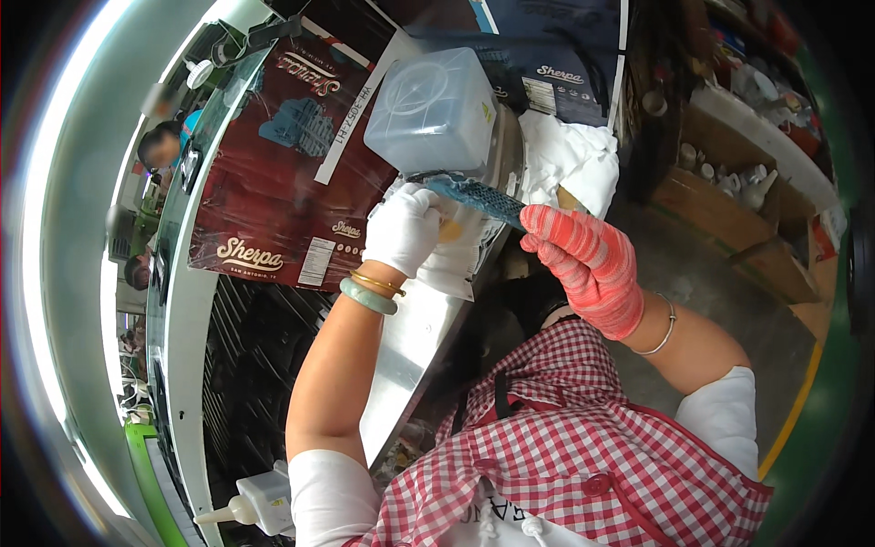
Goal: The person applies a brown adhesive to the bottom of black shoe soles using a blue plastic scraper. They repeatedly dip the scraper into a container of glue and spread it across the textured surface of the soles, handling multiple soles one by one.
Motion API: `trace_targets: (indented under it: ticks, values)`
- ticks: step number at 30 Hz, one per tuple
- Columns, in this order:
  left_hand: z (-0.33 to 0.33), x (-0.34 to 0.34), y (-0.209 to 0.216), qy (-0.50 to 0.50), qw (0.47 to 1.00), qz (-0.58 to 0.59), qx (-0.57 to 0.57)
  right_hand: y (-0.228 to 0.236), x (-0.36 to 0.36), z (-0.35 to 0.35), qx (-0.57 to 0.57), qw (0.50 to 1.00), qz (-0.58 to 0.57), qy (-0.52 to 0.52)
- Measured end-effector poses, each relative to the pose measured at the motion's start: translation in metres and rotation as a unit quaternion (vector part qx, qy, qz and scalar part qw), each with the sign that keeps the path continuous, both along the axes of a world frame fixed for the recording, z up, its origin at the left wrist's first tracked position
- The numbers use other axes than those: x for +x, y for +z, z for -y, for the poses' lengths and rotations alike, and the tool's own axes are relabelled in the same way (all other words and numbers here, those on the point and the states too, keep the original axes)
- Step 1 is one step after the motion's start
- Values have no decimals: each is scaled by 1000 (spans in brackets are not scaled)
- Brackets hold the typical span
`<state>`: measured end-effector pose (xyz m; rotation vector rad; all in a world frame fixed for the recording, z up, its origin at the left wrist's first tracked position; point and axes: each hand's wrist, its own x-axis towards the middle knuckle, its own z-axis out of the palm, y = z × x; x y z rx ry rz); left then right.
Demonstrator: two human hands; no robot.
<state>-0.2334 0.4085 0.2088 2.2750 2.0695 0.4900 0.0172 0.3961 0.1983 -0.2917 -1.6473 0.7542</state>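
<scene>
Near a maroon carton (241, 205) and a translucent plastic container (428, 109), a blue textured strip (479, 195) spans between the white-gloved left hand (403, 230) and the red-gloved right hand (591, 273), the fingers of each gripping one end.

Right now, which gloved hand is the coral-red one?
The right hand, gloved in coral red with paler streaks; the left hand is gloved in plain white.
</scene>
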Motion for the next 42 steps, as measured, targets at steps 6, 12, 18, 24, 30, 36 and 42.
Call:
trace_targets:
  ticks: [6,12,18,24,30,36,42]
  values:
    - [2,-18,-3,37,997,-6,73,-4,3,1,-17,1000,-11,0]
    - [2,-30,-4,-6,996,61,60,-2,5,3,-15,1000,21,-14]
    - [2,-10,5,-92,996,-9,-11,-7,3,3,-14,1000,14,-18]
    - [-2,-2,9,-138,985,-107,-8,-7,6,3,-49,998,21,-13]
    - [-6,1,7,-153,984,-93,10,-11,5,1,-67,998,16,-5]
    - [-3,-8,6,-94,989,-112,4,-13,6,0,-102,995,4,-1]
    - [3,-17,12,-72,994,-77,41,-15,6,-1,-98,995,8,-6]
